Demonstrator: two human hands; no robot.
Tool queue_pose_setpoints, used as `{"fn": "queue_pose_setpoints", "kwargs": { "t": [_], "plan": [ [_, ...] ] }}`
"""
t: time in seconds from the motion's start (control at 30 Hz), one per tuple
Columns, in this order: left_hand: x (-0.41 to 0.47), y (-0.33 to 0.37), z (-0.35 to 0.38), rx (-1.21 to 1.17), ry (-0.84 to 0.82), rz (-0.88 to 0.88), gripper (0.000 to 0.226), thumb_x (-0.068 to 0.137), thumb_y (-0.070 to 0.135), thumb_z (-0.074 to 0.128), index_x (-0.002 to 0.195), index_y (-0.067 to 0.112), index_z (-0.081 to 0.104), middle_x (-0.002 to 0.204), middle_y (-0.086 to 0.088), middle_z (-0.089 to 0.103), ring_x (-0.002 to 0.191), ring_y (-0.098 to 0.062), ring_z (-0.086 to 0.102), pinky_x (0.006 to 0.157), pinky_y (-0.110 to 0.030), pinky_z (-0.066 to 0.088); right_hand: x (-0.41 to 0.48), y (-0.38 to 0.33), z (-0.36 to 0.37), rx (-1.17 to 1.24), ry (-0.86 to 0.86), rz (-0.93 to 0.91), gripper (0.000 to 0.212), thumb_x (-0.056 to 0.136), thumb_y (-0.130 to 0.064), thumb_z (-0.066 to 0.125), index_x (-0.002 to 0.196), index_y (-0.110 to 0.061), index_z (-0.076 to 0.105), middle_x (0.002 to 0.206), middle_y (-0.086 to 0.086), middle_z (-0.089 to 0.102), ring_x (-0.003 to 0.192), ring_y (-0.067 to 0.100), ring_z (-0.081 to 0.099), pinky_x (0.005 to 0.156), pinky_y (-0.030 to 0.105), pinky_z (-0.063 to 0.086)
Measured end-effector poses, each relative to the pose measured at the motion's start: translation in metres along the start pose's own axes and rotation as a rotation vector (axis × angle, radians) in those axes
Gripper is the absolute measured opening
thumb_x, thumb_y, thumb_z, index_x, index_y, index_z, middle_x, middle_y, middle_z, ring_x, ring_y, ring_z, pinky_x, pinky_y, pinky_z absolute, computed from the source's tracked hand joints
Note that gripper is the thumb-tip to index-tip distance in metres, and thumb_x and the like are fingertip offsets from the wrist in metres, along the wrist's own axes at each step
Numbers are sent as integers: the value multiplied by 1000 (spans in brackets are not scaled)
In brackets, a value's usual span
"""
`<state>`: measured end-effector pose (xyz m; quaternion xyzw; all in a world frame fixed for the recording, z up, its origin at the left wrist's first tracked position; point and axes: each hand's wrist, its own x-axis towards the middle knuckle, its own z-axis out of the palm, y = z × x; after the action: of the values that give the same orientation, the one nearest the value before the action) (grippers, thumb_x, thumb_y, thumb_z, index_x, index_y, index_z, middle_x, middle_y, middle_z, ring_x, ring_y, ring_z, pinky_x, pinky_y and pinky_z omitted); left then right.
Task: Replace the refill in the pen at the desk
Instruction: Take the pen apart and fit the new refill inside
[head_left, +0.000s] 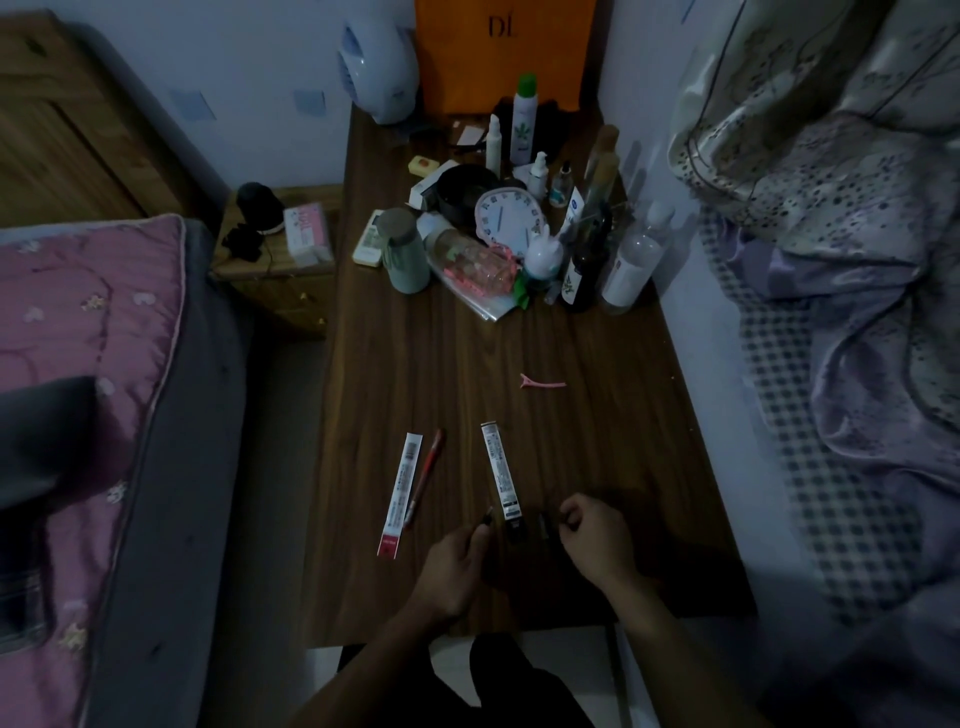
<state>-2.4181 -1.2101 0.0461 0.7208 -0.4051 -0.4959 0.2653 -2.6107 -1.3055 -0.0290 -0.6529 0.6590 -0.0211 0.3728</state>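
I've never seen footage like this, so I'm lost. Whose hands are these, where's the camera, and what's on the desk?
No machine: a person wears one camera on the head, looking down at their own hands. The left hand grips a thin dark pen part. The right hand curls beside another dark piece; too dim to tell whether it holds it. On the desk lie a red-ended refill packet, a black-ended refill packet, a red pen and a pink hair clip; a clock stands among clutter at the far end.
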Motion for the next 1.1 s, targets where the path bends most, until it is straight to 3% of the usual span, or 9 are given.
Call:
{"fn": "queue_pose_setpoints", "kwargs": {
  "t": [0.17, 0.33, 0.47, 0.6, 0.67, 0.87, 1.0, 1.1],
  "plan": [
    [-4, 6, -4, 26, 18, 24, 46, 102, 39, 40, 94, 3, 66, 90, -16, 73, 86, -29, 69, 78, -45, 52, -3, -1, -13, 222, -41, 92, 21, 82, -15, 75, 102, -20, 70, 87, -8, 66, 85, 9, 64, 65, 16, 43],
    [-17, 11, -9, 6, 15, 62, 45, 101, 39, 39, 88, 4, 64, 85, -17, 70, 81, -28, 67, 75, -45, 51, -37, -32, -30, 529, 49, 149, 16, 87, -19, 69, 89, -35, 67, 95, -10, 69, 90, 13, 67, 75, 30, 55],
    [-33, 18, -14, -31, -4, 107, 35, 101, 38, 41, 87, 18, 67, 85, -10, 73, 79, -20, 68, 73, -37, 51, -71, -68, -33, 757, -106, 126, 10, 86, -27, 70, 92, -34, 73, 94, -3, 74, 83, 17, 71, 64, 27, 52],
    [-47, 27, -20, -72, -10, 152, 30, 101, 33, 43, 94, 22, 69, 90, 1, 75, 84, -9, 69, 76, -30, 52, -87, -93, -33, 933, -254, 123, 17, 79, -32, 75, 95, -27, 78, 98, 2, 77, 94, 21, 72, 75, 30, 54],
    [-54, 31, -23, -92, -22, 184, 26, 101, 31, 43, 101, 30, 69, 96, 15, 74, 90, 0, 68, 78, -19, 53, -91, -103, -31, 1023, -298, 142, 15, 78, -29, 77, 93, -24, 79, 98, 3, 78, 94, 20, 74, 76, 31, 56],
    [-64, 41, -36, -78, 18, 252, 25, 101, 28, 43, 108, 40, 64, 104, 34, 68, 97, 10, 65, 80, -5, 47, -97, -122, -34, 1081, -346, 85, 18, 81, -27, 75, 94, -16, 80, 96, 5, 78, 91, 17, 75, 71, 26, 57],
    [-68, 40, -41, -44, 49, 232, 26, 101, 30, 44, 93, 43, 65, 89, 28, 70, 76, 9, 64, 64, -6, 45, -102, -130, -36, 1032, -313, 30, 13, 90, -24, 68, 92, -18, 79, 94, 3, 78, 92, 19, 73, 75, 28, 56],
    [-68, 38, -42, -3, 46, 225, 26, 101, 30, 44, 86, 34, 65, 77, 22, 68, 67, 5, 60, 60, -15, 44, -105, -134, -39, 1038, -264, 32, 16, 93, -29, 62, 89, -26, 77, 93, 1, 76, 92, 20, 73, 80, 34, 57]
  ]
}}
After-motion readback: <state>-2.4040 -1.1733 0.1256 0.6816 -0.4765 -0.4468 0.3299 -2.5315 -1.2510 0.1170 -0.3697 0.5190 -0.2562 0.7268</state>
